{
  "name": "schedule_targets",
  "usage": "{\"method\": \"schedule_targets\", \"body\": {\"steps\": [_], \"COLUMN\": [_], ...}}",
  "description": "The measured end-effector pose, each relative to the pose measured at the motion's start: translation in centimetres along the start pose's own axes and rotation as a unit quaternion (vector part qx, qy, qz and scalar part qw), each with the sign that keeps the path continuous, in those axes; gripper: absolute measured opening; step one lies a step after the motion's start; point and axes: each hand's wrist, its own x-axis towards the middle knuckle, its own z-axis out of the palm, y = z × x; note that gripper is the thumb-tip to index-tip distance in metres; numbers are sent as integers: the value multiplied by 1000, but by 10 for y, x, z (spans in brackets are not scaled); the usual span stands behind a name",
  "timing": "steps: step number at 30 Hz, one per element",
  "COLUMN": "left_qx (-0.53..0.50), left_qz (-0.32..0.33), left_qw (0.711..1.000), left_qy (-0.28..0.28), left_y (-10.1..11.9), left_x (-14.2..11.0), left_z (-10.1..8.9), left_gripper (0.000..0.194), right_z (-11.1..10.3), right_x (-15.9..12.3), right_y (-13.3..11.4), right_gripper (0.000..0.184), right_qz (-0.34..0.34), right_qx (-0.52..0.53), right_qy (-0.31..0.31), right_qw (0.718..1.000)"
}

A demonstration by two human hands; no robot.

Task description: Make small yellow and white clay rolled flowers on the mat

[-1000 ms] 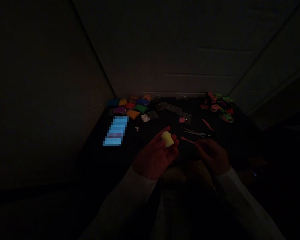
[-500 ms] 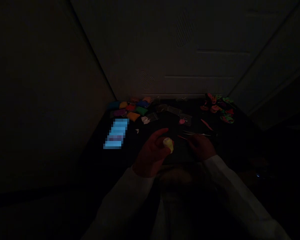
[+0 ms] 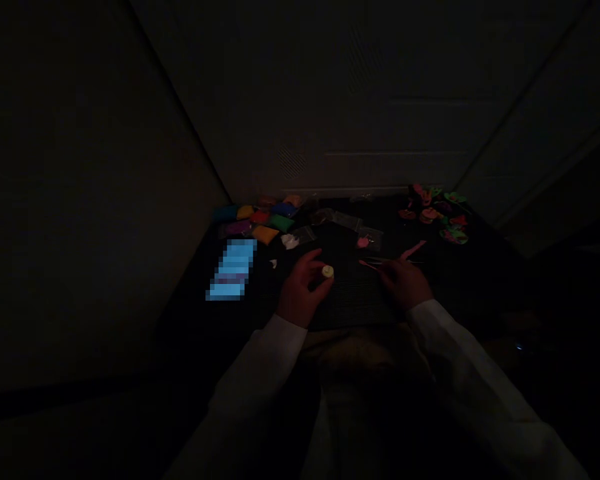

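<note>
My left hand (image 3: 303, 290) holds a small pale yellow lump of modelling clay (image 3: 328, 272) between thumb and fingers, above the dark table. My right hand (image 3: 407, 283) is closed on a thin pink modelling tool (image 3: 369, 265), whose tip sticks out to the left of the fingers. Just behind that hand lie a thin metallic tool (image 3: 379, 260), its kind hard to make out, and a second pink tool (image 3: 414, 250). The light is very dim, so the fingertips of both hands are hard to see.
Packets of coloured clay (image 3: 265, 234) are heaped at the back left, near a lit, blurred phone (image 3: 233, 270). White clay (image 3: 290, 241) and a bag with pink clay (image 3: 365, 242) lie mid-table. Colourful shaped pieces (image 3: 429, 215) sit at the back right, before a pale wall (image 3: 280, 100).
My left hand has moved away from me with the yellow clay, which is turned differently. My right hand has shifted slightly away too. The pink tool behind it has swung to another angle.
</note>
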Motion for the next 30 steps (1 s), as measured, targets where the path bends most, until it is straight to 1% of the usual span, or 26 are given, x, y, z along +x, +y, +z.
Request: {"method": "schedule_targets", "body": {"steps": [1,3,8,15,21,30], "left_qx": [50,114,179,238,263,321], "left_qz": [16,31,49,64,63,70], "left_qw": [999,993,982,969,962,945], "left_qy": [0,-3,-12,-18,-21,9], "left_y": [-5,-12,-18,-22,-27,-27], "left_x": [3,7,11,12,15,16], "left_z": [1,3,8,9,10,14], "left_gripper": [55,53,51,48,51,49], "right_z": [1,2,4,6,9,8], "right_x": [0,0,-2,-2,-1,-1], "right_y": [1,2,4,5,7,6], "right_gripper": [21,21,21,21,20,19], "right_qz": [-1,-1,4,4,-1,-7], "right_qx": [1,3,5,9,13,13], "right_qy": [0,1,7,12,20,26], "right_qw": [1000,1000,1000,1000,1000,1000]}}
